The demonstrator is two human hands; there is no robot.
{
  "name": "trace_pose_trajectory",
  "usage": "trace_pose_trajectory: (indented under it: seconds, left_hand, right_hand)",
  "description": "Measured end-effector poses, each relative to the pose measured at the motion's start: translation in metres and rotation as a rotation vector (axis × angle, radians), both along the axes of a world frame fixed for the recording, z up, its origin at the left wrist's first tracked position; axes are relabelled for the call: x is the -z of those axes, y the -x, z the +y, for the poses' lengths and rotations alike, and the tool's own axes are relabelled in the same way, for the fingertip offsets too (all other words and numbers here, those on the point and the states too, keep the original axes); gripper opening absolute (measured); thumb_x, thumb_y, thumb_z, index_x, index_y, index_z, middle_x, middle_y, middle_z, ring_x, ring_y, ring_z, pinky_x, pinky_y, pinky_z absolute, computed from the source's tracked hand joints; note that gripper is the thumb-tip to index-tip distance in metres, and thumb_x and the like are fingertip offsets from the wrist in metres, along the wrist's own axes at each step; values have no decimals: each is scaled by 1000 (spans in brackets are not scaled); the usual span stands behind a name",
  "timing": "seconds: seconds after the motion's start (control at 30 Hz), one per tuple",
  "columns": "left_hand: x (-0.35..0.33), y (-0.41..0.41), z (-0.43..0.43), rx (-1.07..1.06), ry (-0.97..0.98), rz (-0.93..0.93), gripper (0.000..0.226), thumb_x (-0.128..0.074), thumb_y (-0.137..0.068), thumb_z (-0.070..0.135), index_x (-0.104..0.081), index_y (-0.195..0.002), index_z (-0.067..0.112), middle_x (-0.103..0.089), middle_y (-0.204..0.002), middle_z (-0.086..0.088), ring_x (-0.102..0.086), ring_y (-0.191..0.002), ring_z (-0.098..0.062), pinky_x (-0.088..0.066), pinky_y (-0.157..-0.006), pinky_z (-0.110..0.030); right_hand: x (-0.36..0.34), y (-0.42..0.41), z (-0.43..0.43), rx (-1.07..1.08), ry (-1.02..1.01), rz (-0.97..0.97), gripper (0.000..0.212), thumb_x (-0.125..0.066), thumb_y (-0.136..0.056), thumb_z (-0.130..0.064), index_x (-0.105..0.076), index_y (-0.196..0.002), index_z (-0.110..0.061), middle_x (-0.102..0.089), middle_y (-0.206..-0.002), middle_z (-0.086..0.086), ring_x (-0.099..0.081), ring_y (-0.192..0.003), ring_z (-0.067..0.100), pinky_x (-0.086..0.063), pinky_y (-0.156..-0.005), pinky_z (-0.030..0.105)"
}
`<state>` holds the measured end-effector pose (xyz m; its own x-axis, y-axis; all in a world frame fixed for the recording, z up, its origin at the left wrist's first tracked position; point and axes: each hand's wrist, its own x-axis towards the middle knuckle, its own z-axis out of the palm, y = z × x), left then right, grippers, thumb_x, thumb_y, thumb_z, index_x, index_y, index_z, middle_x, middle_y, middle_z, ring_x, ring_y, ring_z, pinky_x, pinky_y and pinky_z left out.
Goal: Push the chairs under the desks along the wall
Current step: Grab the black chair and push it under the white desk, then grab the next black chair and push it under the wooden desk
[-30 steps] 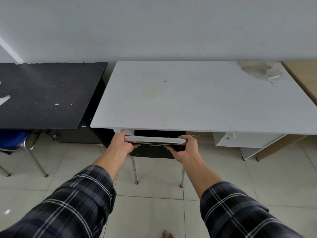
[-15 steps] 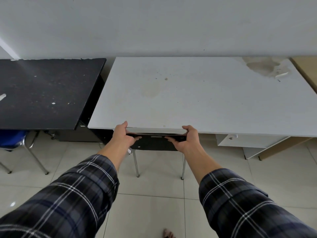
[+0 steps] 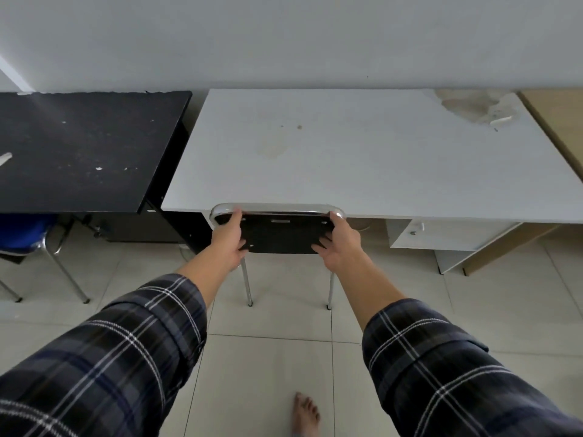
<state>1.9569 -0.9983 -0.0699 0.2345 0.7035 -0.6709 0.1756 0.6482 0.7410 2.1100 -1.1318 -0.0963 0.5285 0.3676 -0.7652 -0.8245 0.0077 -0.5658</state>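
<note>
Against white desk (image 3: 362,159), left hand (image 3: 227,239) and right hand (image 3: 342,244) grip chair backrest (image 3: 284,234) between them.

What we have on: dark plaid.
Our left sleeve (image 3: 104,351) at 7 o'clock and right sleeve (image 3: 457,380) at 5 o'clock are navy-and-grey flannel crossed by thin white lines, the right cuff (image 3: 467,342) showing a folded edge. Both sleeves end mid-forearm; our left hand (image 3: 227,244), right hand (image 3: 342,247) and the foot (image 3: 304,414) at 6 o'clock are bare.
</note>
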Motion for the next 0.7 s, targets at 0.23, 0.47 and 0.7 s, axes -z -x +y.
trace_pose_trajectory:
  seconds: [0.23,0.47,0.7]
  left_hand:
    - [-25,46,-65,744,-651,540,78,-48,-92,59,-24,-153,18,-30,-156,-6,-31,-142,-27,-29,-112,-39]
    - [-47,76,-166,1119,-1006,730,78,-41,-91,65,-18,-154,25,-17,-160,-8,-27,-144,-31,-35,-111,-44]
    - [-58,92,-310,1403,-1252,715,77,-37,-91,66,-18,-154,26,-15,-161,-7,-20,-145,-32,-28,-113,-48]
  right_hand:
    - [-23,63,-75,-665,441,-892,76,-61,-84,-57,-36,-144,-18,-58,-133,6,-54,-126,29,-47,-103,54]
    - [-56,127,-202,-849,869,-1195,90,-47,-93,-64,-6,-160,-20,-12,-168,8,1,-155,33,-5,-119,67]
    - [-66,185,-359,-767,1070,-1105,90,-44,-94,-65,-2,-160,-19,-7,-169,10,4,-155,34,-5,-118,67]
